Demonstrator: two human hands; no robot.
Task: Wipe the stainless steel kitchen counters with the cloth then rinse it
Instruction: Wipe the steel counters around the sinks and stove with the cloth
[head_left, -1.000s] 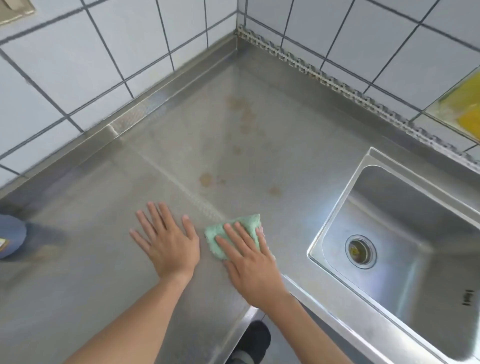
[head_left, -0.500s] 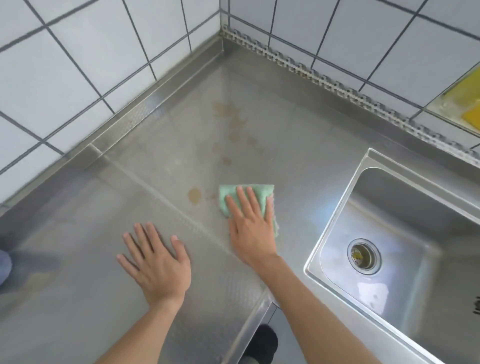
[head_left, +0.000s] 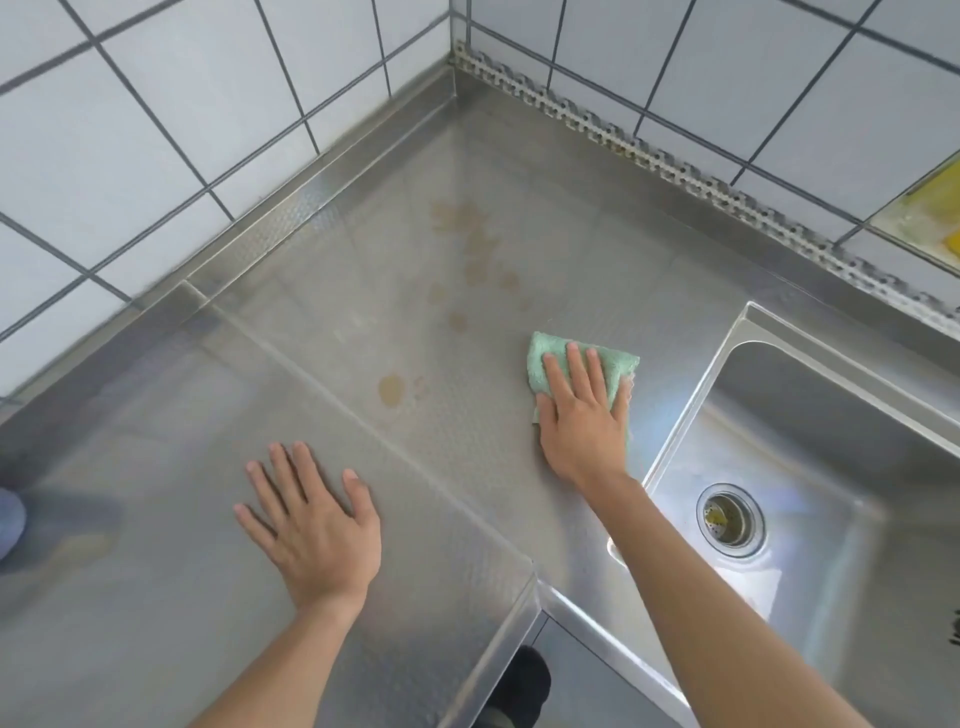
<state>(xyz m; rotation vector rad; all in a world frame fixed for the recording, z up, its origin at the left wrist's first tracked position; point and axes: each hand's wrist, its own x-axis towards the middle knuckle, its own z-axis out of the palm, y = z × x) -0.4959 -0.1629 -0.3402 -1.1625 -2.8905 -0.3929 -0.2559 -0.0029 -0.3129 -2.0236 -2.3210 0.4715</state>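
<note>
The stainless steel counter (head_left: 363, 291) fills the corner under white tiled walls. A folded green cloth (head_left: 540, 364) lies flat on it just left of the sink. My right hand (head_left: 584, 415) presses down on the cloth with fingers spread over it. My left hand (head_left: 317, 525) rests flat on the near left counter section, fingers apart, holding nothing. Brown stains (head_left: 392, 389) dot the counter between the corner and the cloth, one round spot left of the cloth.
A steel sink (head_left: 810, 467) with a drain strainer (head_left: 730, 519) sits at the right. A blue-grey object (head_left: 8, 525) shows at the left edge. The counter's front edge makes an inner corner near my shoe (head_left: 522, 686). A yellow-stained tile (head_left: 930, 213) is at far right.
My right hand has slid the cloth away from me and to the right, toward the sink. My left hand has stayed flat on the counter.
</note>
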